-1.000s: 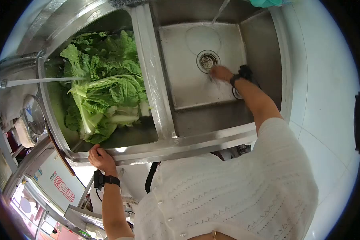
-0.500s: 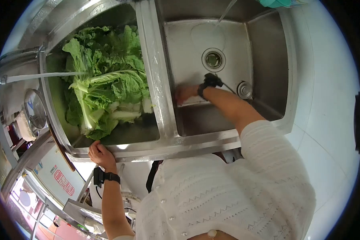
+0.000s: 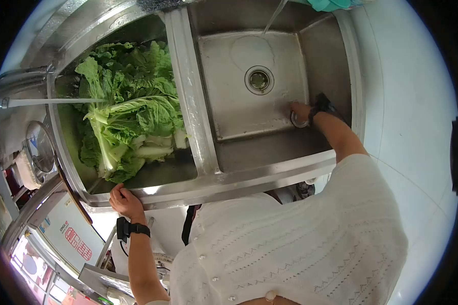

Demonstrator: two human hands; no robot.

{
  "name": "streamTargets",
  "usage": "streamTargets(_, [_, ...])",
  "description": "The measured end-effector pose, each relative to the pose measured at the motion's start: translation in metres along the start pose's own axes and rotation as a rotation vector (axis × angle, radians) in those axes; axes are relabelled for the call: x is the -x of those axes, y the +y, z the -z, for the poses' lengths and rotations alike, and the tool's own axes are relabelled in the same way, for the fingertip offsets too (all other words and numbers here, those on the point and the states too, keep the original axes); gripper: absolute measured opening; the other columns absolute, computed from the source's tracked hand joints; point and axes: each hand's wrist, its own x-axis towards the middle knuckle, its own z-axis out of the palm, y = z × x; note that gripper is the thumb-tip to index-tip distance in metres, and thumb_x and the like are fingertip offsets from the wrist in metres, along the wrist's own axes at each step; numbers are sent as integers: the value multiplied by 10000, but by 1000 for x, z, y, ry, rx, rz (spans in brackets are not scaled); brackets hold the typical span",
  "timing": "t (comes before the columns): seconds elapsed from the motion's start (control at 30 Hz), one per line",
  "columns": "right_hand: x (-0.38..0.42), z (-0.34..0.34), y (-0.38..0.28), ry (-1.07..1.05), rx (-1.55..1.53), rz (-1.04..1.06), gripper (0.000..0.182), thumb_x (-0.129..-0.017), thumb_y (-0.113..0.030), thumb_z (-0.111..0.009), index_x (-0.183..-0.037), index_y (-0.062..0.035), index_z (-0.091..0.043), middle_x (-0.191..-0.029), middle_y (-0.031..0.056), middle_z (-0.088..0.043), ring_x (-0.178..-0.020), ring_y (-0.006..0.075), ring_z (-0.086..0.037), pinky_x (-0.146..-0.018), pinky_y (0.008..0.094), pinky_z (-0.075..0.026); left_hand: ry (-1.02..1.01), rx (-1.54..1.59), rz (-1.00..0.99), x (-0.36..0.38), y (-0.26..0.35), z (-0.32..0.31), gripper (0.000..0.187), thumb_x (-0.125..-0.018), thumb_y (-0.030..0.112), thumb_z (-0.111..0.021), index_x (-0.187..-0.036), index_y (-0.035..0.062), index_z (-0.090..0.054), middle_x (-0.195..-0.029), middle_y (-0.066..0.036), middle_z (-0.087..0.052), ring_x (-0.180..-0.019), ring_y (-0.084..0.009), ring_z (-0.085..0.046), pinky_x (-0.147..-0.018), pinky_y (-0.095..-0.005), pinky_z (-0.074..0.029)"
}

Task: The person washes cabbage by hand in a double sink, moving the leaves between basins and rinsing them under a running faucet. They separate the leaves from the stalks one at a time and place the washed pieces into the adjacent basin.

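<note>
My right hand (image 3: 301, 113) is down in the right basin, its fingers closed around a round metal sink strainer (image 3: 297, 121) that lies on the basin floor. The hand hides part of the strainer. At the front left corner of the sink, my left hand (image 3: 126, 201) rests with its fingers curled over the sink rim (image 3: 170, 193). Just beyond it, leafy green cabbage (image 3: 132, 112) fills much of the left basin, with pale stalks showing near the front.
Water runs from a tap (image 3: 5, 102) onto the leaves. A thin stream (image 3: 276, 16) falls into the right basin, behind its open drain (image 3: 259, 80). A metal divider (image 3: 192, 96) separates the basins. A glass lid (image 3: 39, 147) stands at left; a turquoise item (image 3: 331, 4) is at the back.
My right hand has moved rightward from beside the divider to the strainer. My left hand stays at the sink rim. The camera view has shifted slightly.
</note>
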Motion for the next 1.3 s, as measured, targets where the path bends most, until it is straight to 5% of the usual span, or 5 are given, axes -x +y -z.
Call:
streamTargets(0.4, [14,3,-29,53,-121,-370,368,-714,-19,-524,-1048,9,-373,-1002,213,-466,-922,355,-484,-770,414,-406,1,-25,13,2,-2,-3,136,-744,95,-433,-790,77,-559,-812,-44,-553,-762,-248,-482,-712,-354,-365])
streamTargets(0.5, [-25,-44,-5,306,-120,-212,366,-705,-23,-542,-1040,-17,-395,-994,205,-460,-906,352,-488,-767,402,-416,-4,-15,15,1,2,1,137,-743,95,-431,-790,80,-559,-816,-40,-553,-775,-247,-482,-722,-353,-362])
streamTargets(0.7, [-45,42,-62,582,-418,-1,360,-672,-26,-590,-996,-14,-435,-936,176,-447,-837,329,-508,-758,359,-432,0,-6,22,1,3,-1,140,-739,90,-429,-792,81,-558,-809,-39,-550,-786,-247,-481,-731,-358,-357])
streamTargets(1.03, [-97,52,-91,727,-707,-74,237,-665,-36,-601,-858,-21,-465,-972,164,-449,-816,310,-511,-700,379,-447,-28,-21,19,0,3,1,135,-730,77,-436,-795,68,-553,-806,-54,-545,-789,-253,-476,-716,-368,-358])
streamTargets(1.3, [-114,43,-80,716,-370,72,491,-607,-142,-655,-1041,-29,-455,-995,165,-496,-963,292,-455,-850,377,-353,108,19,-22,-3,2,1,116,-645,46,-504,-727,97,-568,-711,-61,-550,-683,-270,-494,-633,-381,-375])
